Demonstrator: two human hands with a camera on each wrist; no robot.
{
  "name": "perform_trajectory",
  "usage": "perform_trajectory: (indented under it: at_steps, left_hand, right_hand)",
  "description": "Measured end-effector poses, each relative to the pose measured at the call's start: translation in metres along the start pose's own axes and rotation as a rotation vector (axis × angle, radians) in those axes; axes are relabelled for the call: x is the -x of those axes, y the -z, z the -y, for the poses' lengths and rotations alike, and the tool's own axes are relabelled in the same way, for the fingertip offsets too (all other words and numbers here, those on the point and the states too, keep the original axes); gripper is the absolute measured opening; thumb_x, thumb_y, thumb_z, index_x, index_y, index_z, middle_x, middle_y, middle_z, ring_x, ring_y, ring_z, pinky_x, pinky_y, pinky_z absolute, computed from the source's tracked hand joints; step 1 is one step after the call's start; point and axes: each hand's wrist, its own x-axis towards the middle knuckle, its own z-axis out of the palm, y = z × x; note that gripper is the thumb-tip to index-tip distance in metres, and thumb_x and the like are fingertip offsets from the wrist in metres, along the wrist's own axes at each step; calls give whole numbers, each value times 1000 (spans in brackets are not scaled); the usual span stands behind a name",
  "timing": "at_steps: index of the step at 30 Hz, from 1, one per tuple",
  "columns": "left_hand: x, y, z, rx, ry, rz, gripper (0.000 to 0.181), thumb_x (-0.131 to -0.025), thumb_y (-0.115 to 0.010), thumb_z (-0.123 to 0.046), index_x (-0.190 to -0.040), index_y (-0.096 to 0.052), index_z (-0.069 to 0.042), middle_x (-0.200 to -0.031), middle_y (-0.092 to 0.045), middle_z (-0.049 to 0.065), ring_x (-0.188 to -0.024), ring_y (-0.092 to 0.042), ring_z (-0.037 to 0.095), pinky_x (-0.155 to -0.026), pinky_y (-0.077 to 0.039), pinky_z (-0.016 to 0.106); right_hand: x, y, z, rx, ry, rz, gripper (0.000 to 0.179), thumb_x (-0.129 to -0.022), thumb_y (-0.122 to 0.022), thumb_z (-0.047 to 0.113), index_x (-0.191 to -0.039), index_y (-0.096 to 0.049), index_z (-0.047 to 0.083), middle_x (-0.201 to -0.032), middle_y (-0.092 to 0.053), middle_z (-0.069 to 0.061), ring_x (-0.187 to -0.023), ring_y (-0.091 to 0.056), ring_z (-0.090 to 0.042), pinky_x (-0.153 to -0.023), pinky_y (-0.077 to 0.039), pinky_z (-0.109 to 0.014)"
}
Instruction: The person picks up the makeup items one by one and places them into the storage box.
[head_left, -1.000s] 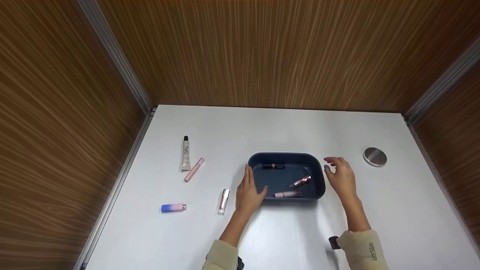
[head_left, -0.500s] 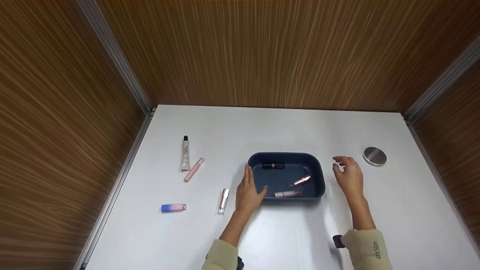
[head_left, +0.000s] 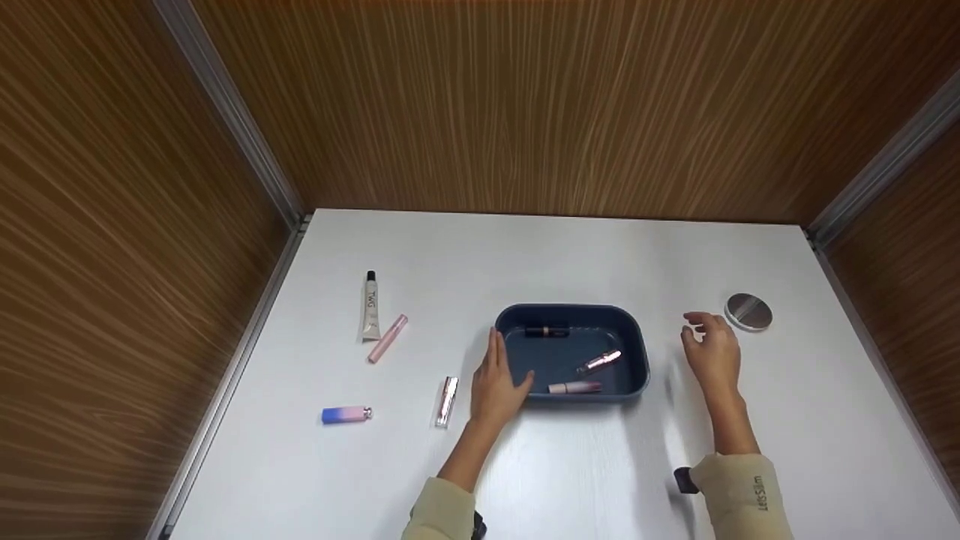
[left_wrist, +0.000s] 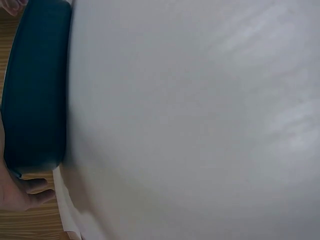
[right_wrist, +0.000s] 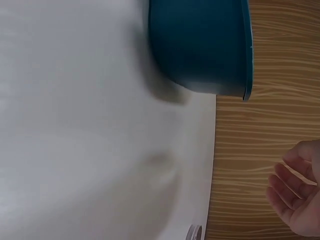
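Note:
A dark blue rectangular box [head_left: 574, 398] stands on the white table. My left hand [head_left: 496, 390] rests against its left side, fingers straight along the wall and thumb at the front corner. In the left wrist view its fingertips [left_wrist: 40, 192] show past the box's end. Inside lie a black tube [head_left: 547, 331] with a rose-gold band, a shiny pink lipstick tube [head_left: 600, 361] and a pale pink-to-purple tube [head_left: 574, 388]. My right hand [head_left: 715, 356] hovers right of the box, fingers loosely bent and holding nothing. Nearest to it is a round mirrored compact [head_left: 748, 311].
Left of the box lie a cream squeeze tube [head_left: 371, 307] with a black cap, a slim pink tube [head_left: 388, 339], a clear-and-pink lipstick tube [head_left: 446, 402] and a blue-to-pink lipstick [head_left: 346, 415]. Wood-grain panels [head_left: 495, 112] border the table [head_left: 570, 480] at the back and sides.
My right hand has moved right, away from the box and closer to the compact. The left hand and the box have stayed in place.

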Motion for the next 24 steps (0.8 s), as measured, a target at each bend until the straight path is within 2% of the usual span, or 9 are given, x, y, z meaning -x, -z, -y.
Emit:
perform_trajectory:
  at_steps: [4,13,24]
  left_hand:
    - [0,1,0,0,8,12,87,-82,-65,-40,-143,-22,4,-150,-17,13,-121,-42,27,-91,-40,38]
    - [1,-2,1,4,-30,-43,87,-79,-69,-36,-140,-26,8,-147,-22,17,-118,-46,28,-86,-43,39]
    - [1,-1,1,-2,-20,-25,86,-80,-67,-39,-141,-25,7,-148,-20,16,-119,-45,28,-87,-43,38]
  right_hand:
    - [0,1,-4,7,-11,-6,17,-79,-59,-6,-95,-64,-8,-90,-60,-23,-83,-56,-37,-72,-40,-48]
    - [-2,3,-14,33,-62,-34,18,-79,-58,-4,-96,-64,-8,-92,-60,-24,-85,-55,-39,-74,-40,-48]
    - [-12,12,-29,45,-149,-59,22,-80,-56,-2,-100,-64,-7,-96,-58,-24,-89,-55,-38,-77,-39,-48]
